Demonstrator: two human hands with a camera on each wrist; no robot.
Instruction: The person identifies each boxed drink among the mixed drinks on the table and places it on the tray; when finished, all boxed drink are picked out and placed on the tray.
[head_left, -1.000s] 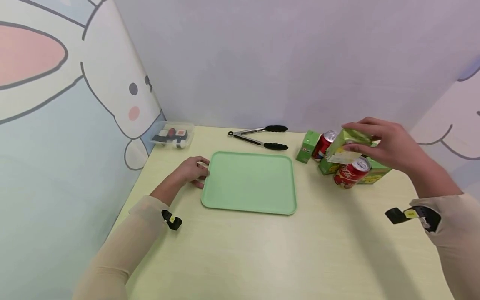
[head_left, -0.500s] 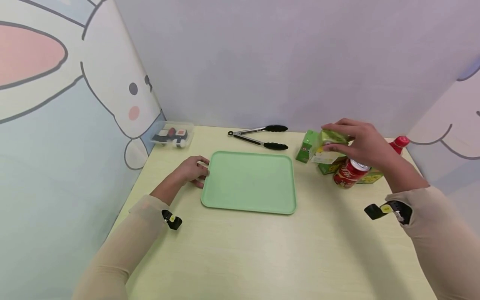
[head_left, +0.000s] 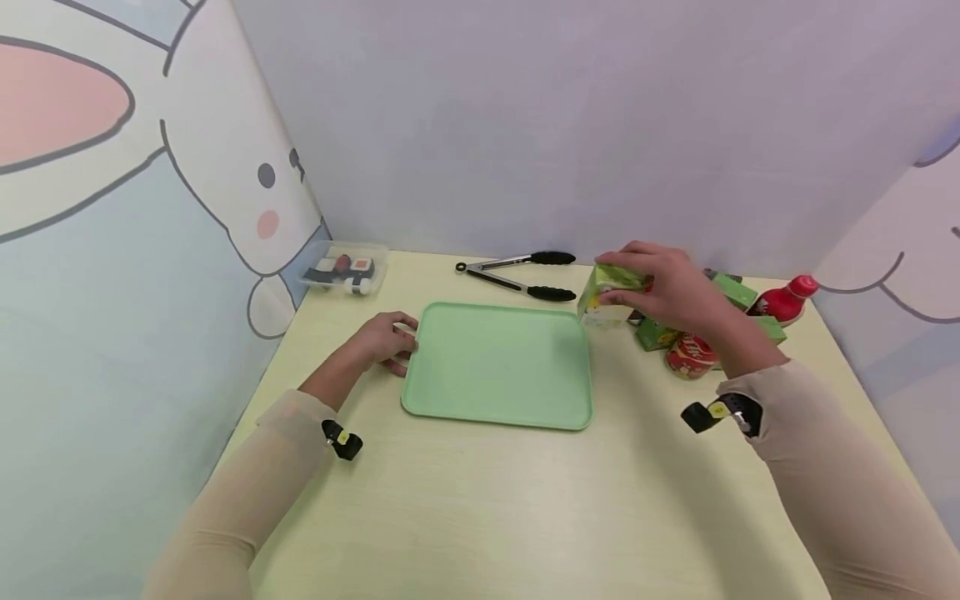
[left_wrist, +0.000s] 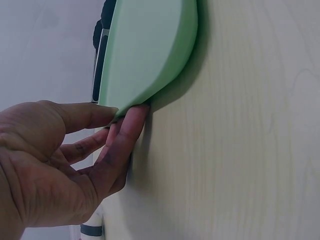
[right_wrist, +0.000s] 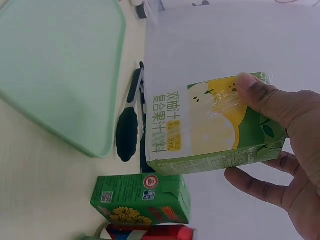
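My right hand (head_left: 667, 283) grips a green and yellow juice box (right_wrist: 210, 125) by its top end, thumb on the printed front. The box hangs in the air just beyond the right rim of a pale green tray (head_left: 498, 367). At the tray's left side, my left hand (head_left: 384, 340) pinches the rim; in the left wrist view the thumb (left_wrist: 95, 116) lies at the upper edge, with a finger under it. Below the held box in the right wrist view stands a dark green carton (right_wrist: 145, 197), beside a red can (right_wrist: 150, 233).
Black-handled tongs (head_left: 551, 293) lie behind the tray. At the back left sits a clear plastic container (head_left: 345, 268) with sushi-like pieces. Right of the tray, a red drink can (head_left: 691, 356), green cartons (head_left: 735, 290) and a red bottle (head_left: 783, 302) stand close together.
My right hand has carried the juice box leftward from above the drinks to the tray's right edge, uncovering the red bottle. The left hand stays on the tray rim.
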